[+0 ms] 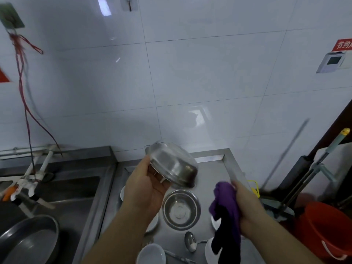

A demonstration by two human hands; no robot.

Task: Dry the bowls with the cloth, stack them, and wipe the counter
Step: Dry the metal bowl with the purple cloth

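Drying is in hand — the left hand [146, 184] holds a steel bowl [172, 166] tilted above the counter [209, 168], while the right hand [245, 204], at its 4 o'clock, grips the cloth [226, 202]. Next, I judge — bring cloth to bowl, then stack it in the second bowl [181, 209] at 6 o'clock.

two bare forearms, no sleeves; left grip [146, 189], right grip [247, 208] ungloved.
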